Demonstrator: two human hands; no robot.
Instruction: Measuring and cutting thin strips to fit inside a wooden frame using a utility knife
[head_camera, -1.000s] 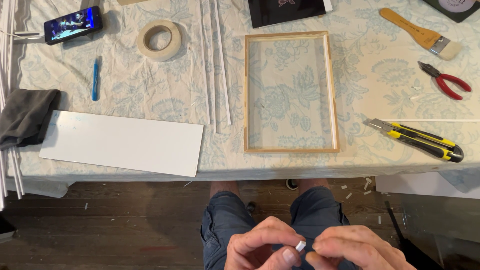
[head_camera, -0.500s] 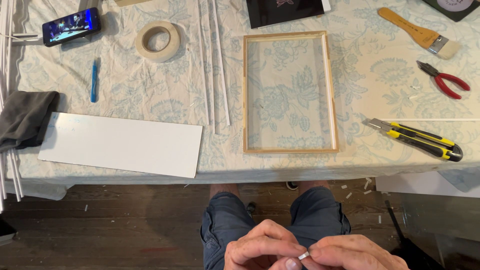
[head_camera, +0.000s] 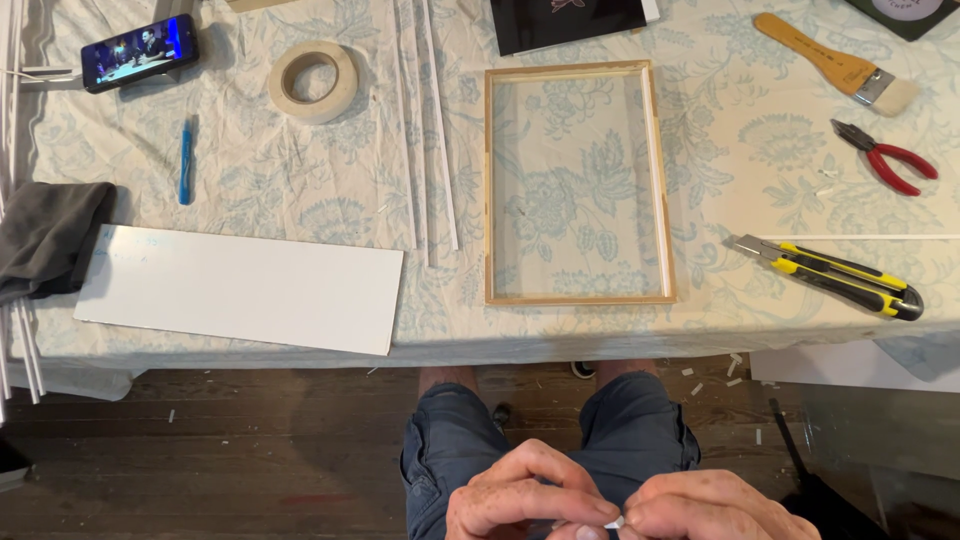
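Both hands low over the lap, below the table edge. Left hand and right hand meet fingertip to fingertip, pinching a tiny white strip piece. Likely featherweight, stiff, easy to drop or snap; best pinched at its ends. Wooden frame lies untouched on the table.

This looks like a home craft corner rather than a shop — the counter wears a floral cloth over a worn wooden floor. Hobby tools lie spread about: a wooden frame, a roll of masking tape, a yellow utility knife, red pliers, a paintbrush and a white board — with a phone playing video nearby.
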